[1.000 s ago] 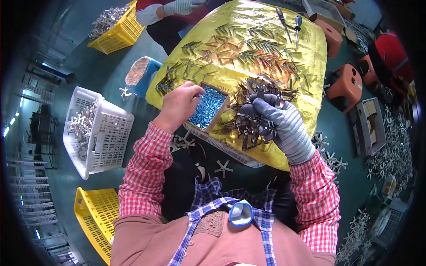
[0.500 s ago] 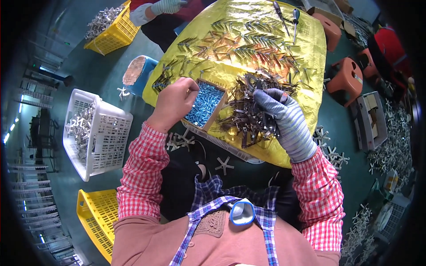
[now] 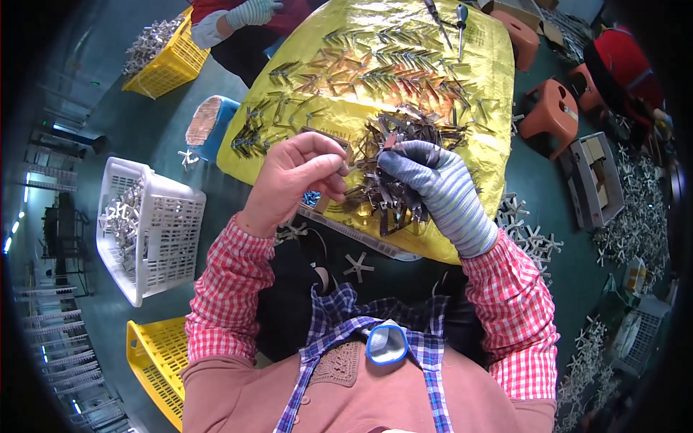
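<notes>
Bare left hand (image 3: 299,180), fingers curled, pinching a small thin metal strip (image 3: 345,170) between thumb and fingertips, above the near edge of the glossy, crinkled yellow foil-covered surface (image 3: 476,86). Right hand (image 3: 433,191) in a grey-blue knitted glove, closed around a tangled bundle of dull grey, flat metal strips (image 3: 390,195), bristling out between the fingers and hanging below the palm; bundle just beside the pinched strip, at the front centre of the surface. Beyond the hands, a loose heap of similar metal strips (image 3: 419,126), and farther back, fan-shaped rows of sorted metal pieces (image 3: 375,65). Partly hidden under the left hand, a shallow tray of small blue-grey parts (image 3: 312,196). On the dark green floor (image 3: 563,238): white perforated plastic basket (image 3: 155,231) holding star-shaped metal pieces at left, yellow plastic crate (image 3: 155,357) at lower left, orange plastic stool (image 3: 552,108) at right, scattered white cross-shaped parts (image 3: 530,234). Another person's gloved hand (image 3: 249,13) at the top edge.
</notes>
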Action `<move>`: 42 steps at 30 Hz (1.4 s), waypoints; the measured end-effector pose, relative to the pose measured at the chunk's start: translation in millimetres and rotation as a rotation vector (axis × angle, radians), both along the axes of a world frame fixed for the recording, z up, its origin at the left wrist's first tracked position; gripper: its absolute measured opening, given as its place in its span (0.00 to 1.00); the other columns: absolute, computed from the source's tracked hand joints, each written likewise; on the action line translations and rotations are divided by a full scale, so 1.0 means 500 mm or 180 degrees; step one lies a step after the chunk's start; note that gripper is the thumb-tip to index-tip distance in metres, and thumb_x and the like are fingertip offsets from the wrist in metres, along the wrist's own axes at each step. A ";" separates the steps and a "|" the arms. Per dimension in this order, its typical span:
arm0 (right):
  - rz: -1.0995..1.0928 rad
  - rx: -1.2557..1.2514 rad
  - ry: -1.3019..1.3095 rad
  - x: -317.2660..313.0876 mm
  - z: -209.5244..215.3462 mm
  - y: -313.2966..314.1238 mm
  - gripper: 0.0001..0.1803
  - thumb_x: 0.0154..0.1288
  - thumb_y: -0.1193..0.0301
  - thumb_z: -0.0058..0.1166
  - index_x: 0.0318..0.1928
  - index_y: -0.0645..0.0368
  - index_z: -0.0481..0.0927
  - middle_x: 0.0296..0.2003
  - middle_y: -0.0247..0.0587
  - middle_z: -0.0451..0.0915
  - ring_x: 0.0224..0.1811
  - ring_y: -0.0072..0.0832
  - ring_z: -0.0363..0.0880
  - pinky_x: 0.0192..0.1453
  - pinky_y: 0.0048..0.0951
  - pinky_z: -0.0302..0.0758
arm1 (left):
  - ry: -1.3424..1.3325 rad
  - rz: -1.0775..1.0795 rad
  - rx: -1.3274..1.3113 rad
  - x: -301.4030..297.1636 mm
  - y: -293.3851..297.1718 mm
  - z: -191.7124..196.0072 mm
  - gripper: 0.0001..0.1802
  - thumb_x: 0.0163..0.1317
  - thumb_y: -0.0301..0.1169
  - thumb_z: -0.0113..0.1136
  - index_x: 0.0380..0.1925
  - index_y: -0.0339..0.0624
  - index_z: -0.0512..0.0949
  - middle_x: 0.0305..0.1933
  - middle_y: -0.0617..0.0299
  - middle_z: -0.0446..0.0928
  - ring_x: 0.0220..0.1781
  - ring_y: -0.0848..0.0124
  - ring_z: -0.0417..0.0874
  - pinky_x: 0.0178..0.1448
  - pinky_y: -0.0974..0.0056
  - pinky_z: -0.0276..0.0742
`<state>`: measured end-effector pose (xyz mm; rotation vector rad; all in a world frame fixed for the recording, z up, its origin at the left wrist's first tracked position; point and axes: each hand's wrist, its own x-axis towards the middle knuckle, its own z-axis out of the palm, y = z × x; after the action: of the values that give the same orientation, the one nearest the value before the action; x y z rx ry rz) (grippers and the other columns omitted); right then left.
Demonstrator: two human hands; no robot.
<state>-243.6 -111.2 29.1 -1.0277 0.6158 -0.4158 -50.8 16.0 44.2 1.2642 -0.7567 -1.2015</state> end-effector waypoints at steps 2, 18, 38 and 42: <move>0.0003 -0.0160 0.0040 0.001 -0.007 0.001 0.13 0.61 0.69 0.66 0.43 0.63 0.82 0.33 0.31 0.84 0.33 0.13 0.79 0.38 0.16 0.77 | 0.0138 -0.0137 0.0190 -0.018 -0.002 0.003 0.09 0.68 0.25 0.55 0.44 0.31 0.76 0.34 0.58 0.80 0.32 0.74 0.84 0.36 0.70 0.85; -0.0020 -0.0879 0.0083 -0.003 -0.032 0.005 0.16 0.61 0.66 0.66 0.43 0.65 0.84 0.28 0.32 0.83 0.27 0.12 0.76 0.28 0.17 0.74 | -0.0030 -0.0432 0.0385 -0.050 -0.011 0.010 0.09 0.67 0.27 0.59 0.42 0.32 0.76 0.30 0.62 0.79 0.30 0.76 0.82 0.33 0.73 0.82; 0.0153 -0.1222 0.0199 -0.013 -0.025 0.002 0.13 0.63 0.67 0.62 0.43 0.63 0.85 0.25 0.36 0.84 0.24 0.14 0.78 0.28 0.22 0.77 | -0.0855 0.0014 0.0225 -0.084 -0.022 -0.006 0.09 0.61 0.20 0.63 0.40 0.35 0.74 0.31 0.63 0.79 0.28 0.81 0.80 0.32 0.76 0.78; 0.0021 -0.1547 0.0029 -0.014 -0.031 -0.001 0.13 0.63 0.67 0.63 0.44 0.62 0.85 0.28 0.34 0.84 0.27 0.15 0.79 0.30 0.23 0.77 | -0.0948 0.0098 0.0040 -0.087 -0.025 -0.016 0.11 0.61 0.20 0.63 0.41 0.36 0.73 0.33 0.63 0.80 0.29 0.81 0.80 0.33 0.77 0.77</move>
<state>-250.7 -111.9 13.5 -1.4939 0.5293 -0.5711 -94.5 3.5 36.3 1.4793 -0.9423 -1.0056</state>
